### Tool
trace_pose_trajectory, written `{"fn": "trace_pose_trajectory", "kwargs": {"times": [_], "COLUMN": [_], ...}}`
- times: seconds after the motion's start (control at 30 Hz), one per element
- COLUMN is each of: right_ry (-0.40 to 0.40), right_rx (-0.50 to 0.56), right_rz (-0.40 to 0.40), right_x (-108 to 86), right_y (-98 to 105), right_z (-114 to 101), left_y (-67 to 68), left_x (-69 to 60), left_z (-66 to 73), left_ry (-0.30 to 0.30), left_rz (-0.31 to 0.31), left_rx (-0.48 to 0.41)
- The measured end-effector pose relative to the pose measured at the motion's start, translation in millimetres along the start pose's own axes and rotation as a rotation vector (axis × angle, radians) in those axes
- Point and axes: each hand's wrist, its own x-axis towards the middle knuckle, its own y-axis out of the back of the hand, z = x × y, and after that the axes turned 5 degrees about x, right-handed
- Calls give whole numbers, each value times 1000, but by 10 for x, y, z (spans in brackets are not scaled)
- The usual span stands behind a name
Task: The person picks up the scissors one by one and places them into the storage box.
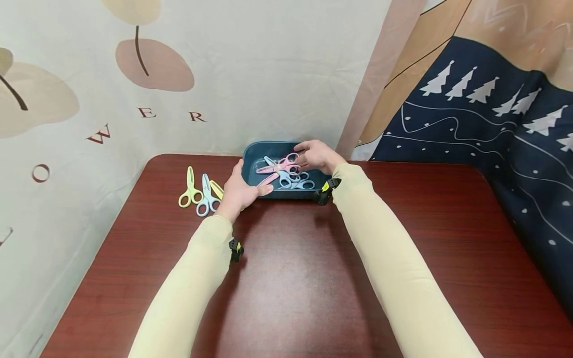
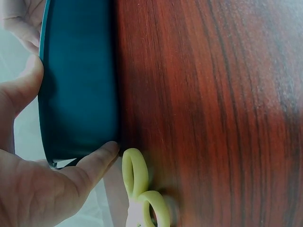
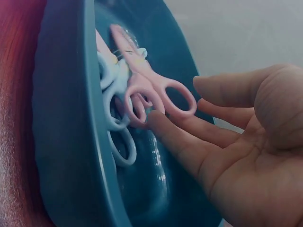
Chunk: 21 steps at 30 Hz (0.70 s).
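Passage lies over the worktop (image 1: 286, 278) in front of the bin (image 1: 286, 195) and to its right. Behind, the pale backdrop (image 1: 268, 74) stands close. The left hand (image 1: 240, 189) blocks the left end, near loose scissors (image 1: 207, 194); the right hand (image 1: 317, 156) covers the back right corner.

The left sleeve (image 1: 183, 288), at seven o'clock, and right sleeve (image 1: 396, 258), at four, are plain pale yellow, lightly creased. The left cam (image 1: 236, 249), at its sleeve's three o'clock, and right cam (image 1: 328, 191), at nine, are blocky, black, yellow-marked.
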Motion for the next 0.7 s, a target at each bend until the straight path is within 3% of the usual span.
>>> {"fn": "trace_pose_trajectory", "kwargs": {"times": [0.7], "right_ry": [104], "right_rx": [-114], "right_rz": [21], "right_x": [-355], "right_y": [214], "right_z": [62], "left_y": [23], "left_x": [-55], "left_z": [20], "left_ry": [11], "left_rz": [-17], "left_rx": [-22]}}
